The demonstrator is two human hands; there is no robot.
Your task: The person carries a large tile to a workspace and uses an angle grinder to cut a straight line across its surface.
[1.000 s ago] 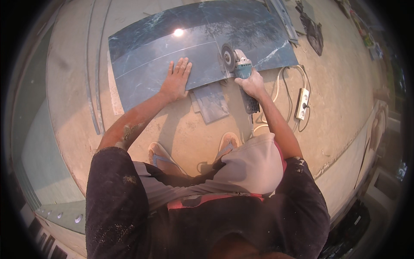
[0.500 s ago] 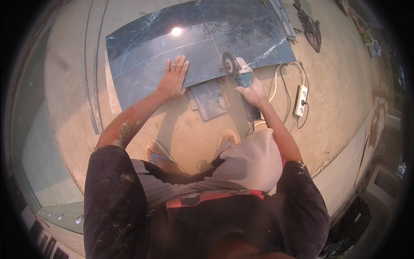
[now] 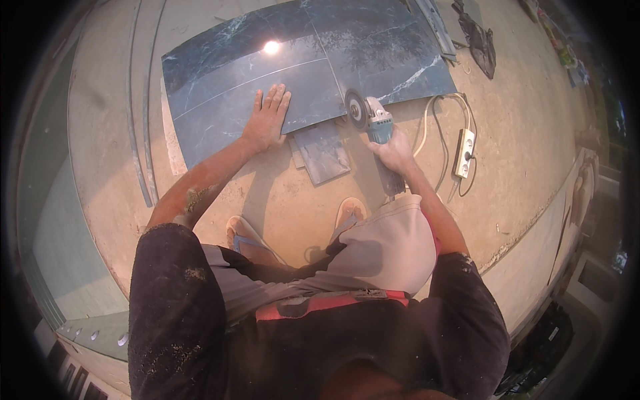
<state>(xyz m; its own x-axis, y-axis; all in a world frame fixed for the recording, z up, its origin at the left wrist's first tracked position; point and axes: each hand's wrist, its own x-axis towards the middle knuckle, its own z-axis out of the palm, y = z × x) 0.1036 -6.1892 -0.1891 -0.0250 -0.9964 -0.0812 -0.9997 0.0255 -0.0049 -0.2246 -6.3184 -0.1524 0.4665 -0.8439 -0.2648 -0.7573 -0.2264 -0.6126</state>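
Observation:
A large glossy dark-blue tile [image 3: 227,110] with white veins lies before me, a thin straight line running across it from the far edge toward the near one. My left hand [image 3: 267,123] rests flat on its near part, fingers spread. In my right hand [image 3: 395,152] is an angle grinder [image 3: 380,127] with a teal body, gripped around the handle. Its round disc [image 3: 357,109] stands upright at the tile's near edge, close to the end of the line; whether it touches the tile I cannot tell. Smaller grey tile pieces [image 3: 323,155] lie partly under the near edge.
To the right, a white power strip [image 3: 465,153] lies on the floor with cables curling beside the tile. Long metal bars [image 3: 148,100] lie at the left. A dark crumpled bag [image 3: 481,50] and metal profiles [image 3: 437,30] sit at the far right. My sandalled feet [image 3: 248,240] are near the tile pieces.
The grinder and my right hand have drawn slightly back toward me, and its disc has tilted a little. My left hand stays on the tile.

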